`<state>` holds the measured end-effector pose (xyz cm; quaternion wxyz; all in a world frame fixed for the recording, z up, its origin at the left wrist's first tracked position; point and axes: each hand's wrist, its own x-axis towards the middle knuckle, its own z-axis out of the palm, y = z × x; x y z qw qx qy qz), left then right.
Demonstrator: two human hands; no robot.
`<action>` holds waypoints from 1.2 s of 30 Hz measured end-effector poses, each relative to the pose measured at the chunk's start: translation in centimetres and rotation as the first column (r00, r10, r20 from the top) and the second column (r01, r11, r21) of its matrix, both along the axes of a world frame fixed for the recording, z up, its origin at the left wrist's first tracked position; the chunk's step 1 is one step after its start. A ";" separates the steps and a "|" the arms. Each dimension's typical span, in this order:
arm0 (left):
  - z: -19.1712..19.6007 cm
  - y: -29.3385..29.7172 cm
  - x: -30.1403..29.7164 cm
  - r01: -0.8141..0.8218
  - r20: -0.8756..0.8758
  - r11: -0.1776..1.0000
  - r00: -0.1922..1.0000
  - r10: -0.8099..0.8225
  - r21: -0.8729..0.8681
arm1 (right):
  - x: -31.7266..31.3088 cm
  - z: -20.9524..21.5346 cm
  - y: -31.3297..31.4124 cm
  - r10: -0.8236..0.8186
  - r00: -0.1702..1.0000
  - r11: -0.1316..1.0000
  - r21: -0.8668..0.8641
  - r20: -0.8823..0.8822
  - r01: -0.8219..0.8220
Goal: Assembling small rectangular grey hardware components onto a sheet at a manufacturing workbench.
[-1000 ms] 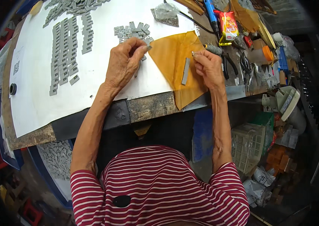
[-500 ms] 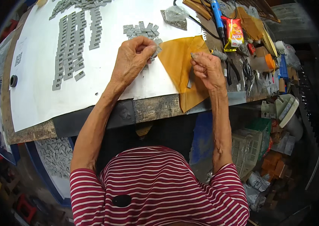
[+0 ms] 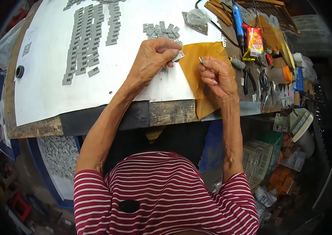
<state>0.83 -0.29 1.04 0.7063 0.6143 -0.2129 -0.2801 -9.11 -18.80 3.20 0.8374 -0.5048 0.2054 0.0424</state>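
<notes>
Since a second ago, we keep our left hand (image 3: 152, 58) over the white paper sheet (image 3: 52, 90) on the table (image 3: 166, 112), fingers pinched shut on a small grey rectangular metal tag (image 3: 178, 56). Our right hand (image 3: 216, 76) has lifted slightly above the mustard-yellow cloth (image 3: 191, 66), fingertips closed on a thin metal tool (image 3: 201, 60). Loose grey tags (image 3: 160, 30) lie just beyond.

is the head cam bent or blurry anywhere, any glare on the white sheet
Head view: strong fisheye, the bench edge bows and the corners go black; the white sheet is bright, evenly lit, without hard glare; the left hand and right hand look sharp; the clutter at right is dim and smeared.
</notes>
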 end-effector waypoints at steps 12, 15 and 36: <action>-0.7 -0.1 0.2 0.044 0.018 0.998 0.999 -0.044 -0.033 | 0.6 0.7 2.9 0.067 0.996 0.965 -0.256 0.051 -0.052; -0.7 -0.1 0.2 0.055 0.018 0.998 0.998 -0.054 -0.042 | 0.6 1.0 3.5 0.067 0.997 0.945 -0.323 0.031 -0.053; -0.6 -0.6 -0.2 0.201 0.162 0.979 0.968 -0.193 -0.037 | 0.2 0.7 4.1 -0.038 0.989 0.974 -0.216 0.145 0.069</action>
